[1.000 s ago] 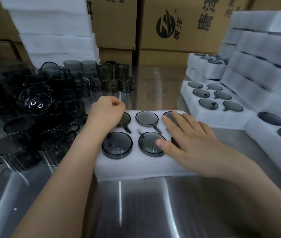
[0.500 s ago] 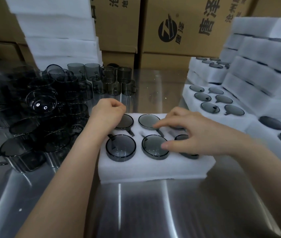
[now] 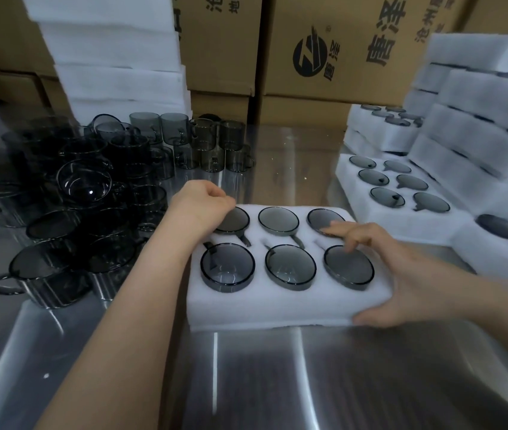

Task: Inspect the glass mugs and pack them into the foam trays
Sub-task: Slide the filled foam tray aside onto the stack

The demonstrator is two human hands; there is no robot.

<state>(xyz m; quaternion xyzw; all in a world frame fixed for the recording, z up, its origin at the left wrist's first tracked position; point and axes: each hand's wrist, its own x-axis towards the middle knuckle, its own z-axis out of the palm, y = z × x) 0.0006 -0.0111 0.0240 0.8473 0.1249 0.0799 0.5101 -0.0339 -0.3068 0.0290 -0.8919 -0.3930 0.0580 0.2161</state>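
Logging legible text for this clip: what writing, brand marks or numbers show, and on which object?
"唐泽": large black characters on the right cardboard box.
"沧州": smaller line beside it, the rest cut off.
A round black logo on that box; small characters beside it too blurred.
On the left cardboard box, characters cut off at the top edge, unreadable.
No text on the glass mugs or foam tray.

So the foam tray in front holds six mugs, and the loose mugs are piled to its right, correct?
No: the head view shows the loose mugs piled to the left of the foam tray, not its right. It does hold six.
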